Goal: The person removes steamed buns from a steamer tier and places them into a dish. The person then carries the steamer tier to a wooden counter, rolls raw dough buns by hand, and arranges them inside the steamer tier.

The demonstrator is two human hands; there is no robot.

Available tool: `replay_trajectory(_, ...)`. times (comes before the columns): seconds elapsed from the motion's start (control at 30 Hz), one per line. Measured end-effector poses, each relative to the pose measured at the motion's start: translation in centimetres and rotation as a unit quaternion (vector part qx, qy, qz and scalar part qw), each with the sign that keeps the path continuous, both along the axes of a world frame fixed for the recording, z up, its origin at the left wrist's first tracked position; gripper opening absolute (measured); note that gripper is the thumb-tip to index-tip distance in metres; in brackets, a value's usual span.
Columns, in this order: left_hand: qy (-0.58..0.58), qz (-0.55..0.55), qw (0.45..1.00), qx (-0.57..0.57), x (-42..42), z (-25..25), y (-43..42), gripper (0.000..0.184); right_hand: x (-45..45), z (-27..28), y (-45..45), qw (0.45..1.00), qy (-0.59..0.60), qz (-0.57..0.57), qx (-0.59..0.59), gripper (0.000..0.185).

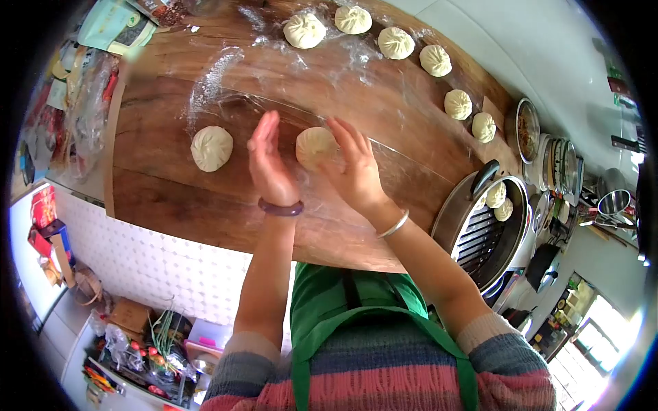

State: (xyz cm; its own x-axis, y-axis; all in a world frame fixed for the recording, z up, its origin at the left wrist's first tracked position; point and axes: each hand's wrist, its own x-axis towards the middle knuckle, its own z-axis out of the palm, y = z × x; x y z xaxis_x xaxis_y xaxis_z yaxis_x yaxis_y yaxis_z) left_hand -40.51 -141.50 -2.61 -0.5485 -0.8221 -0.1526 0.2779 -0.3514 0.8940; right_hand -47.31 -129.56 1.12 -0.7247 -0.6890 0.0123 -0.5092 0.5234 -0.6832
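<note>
A pleated bun point(315, 146) sits on the floured wooden board between my two hands. To its left, my left hand point(272, 161) is held edge-on with fingers stretched out, apart from the bun and holding nothing. My right hand point(356, 168) is at the bun's right side, fingers extended and partly in front of it; whether they touch it I cannot tell. Another pleated bun point(212, 148) rests on the board farther left. Both hands are open.
Several buns line the back of the wooden board point(164, 198). At right stands a steamer pan point(445, 222) with two buns point(499, 202) on its slatted rack. Behind it is a metal bowl of filling point(527, 130). Bags point(116, 26) lie at the back left.
</note>
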Motion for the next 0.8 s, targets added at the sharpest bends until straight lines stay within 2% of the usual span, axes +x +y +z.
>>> replay_trajectory(0.03, -0.004, 0.013, 1.0, 0.009, 0.8, 0.1, 0.2, 0.059, 0.2, 0.8, -1.1, 0.997, 0.055, 0.023, 0.048, 0.077)
replay_trajectory(0.13, 0.005, 0.009, 1.0, 0.017, 3.5, -0.9, 0.1, 0.055, 0.7, 0.7, -2.9, 0.958, 0.17, 0.117, 0.197, 0.073)
replay_trajectory(0.17, -0.026, 0.036, 0.997, 0.062, 3.9, -0.6, 0.1, 0.053, 0.9, 0.4, -3.0, 0.954, 0.159, 0.125, 0.219, 0.068)
replay_trajectory(0.2, -0.042, 0.025, 0.999, 0.019, 4.5, -0.6, 0.1, 0.053, 0.9, 0.0, -3.1, 0.95, 0.15, 0.129, 0.243, 0.064)
replay_trajectory(0.23, -0.072, 0.007, 0.995, -0.071, 5.1, -1.2, 0.1, 0.055, 0.9, 0.0, -3.2, 0.943, 0.142, 0.138, 0.268, 0.058)
replay_trajectory(0.27, -0.043, 0.012, 0.999, 0.005, 5.3, -0.4, 0.1, 0.054, 0.8, 0.3, -3.1, 0.936, 0.13, 0.147, 0.291, 0.053)
replay_trajectory(0.3, -0.049, 0.017, 0.998, 0.035, 5.4, 0.2, 0.2, 0.053, 0.9, 0.6, -3.0, 0.944, 0.089, 0.134, 0.288, 0.049)
replay_trajectory(0.33, -0.049, 0.017, 0.998, -0.032, 5.6, 0.1, 0.5, 0.046, 0.9, 1.2, -2.4, 0.951, 0.046, 0.122, 0.281, 0.045)
replay_trajectory(0.4, -0.086, -0.008, 0.993, -0.075, 6.6, 0.1, 0.9, 0.046, 0.9, 3.5, 0.2, 0.973, -0.1, 0.054, 0.198, 0.047)
replay_trajectory(0.43, -0.076, -0.008, 0.996, -0.049, 6.7, 0.7, 1.4, 0.047, 0.9, 4.3, 1.5, 0.974, -0.171, 0.024, 0.148, 0.048)
replay_trajectory(0.53, -0.063, -0.015, 0.998, -0.007, 6.7, 2.7, 2.8, 0.048, 0.6, 7.0, 8.8, 0.905, -0.423, 0.025, -0.03, 0.054)
replay_trajectory(0.67, -0.054, -0.065, 0.996, -0.018, 7.3, 3.4, 4.9, 0.052, 2.6, 11.6, 21.9, 0.932, -0.336, -0.088, -0.106, 0.055)
replay_trajectory(0.73, -0.047, -0.092, 0.994, -0.02, 7.4, 3.2, 6.0, 0.053, 3.3, 13.7, 28.4, 0.934, -0.293, -0.203, 0.0, 0.054)
replay_trajectory(0.8, -0.049, -0.113, 0.992, -0.027, 7.3, 3.3, 7.0, 0.053, 4.5, 12.6, 34.0, 0.947, -0.185, -0.261, 0.04, 0.054)
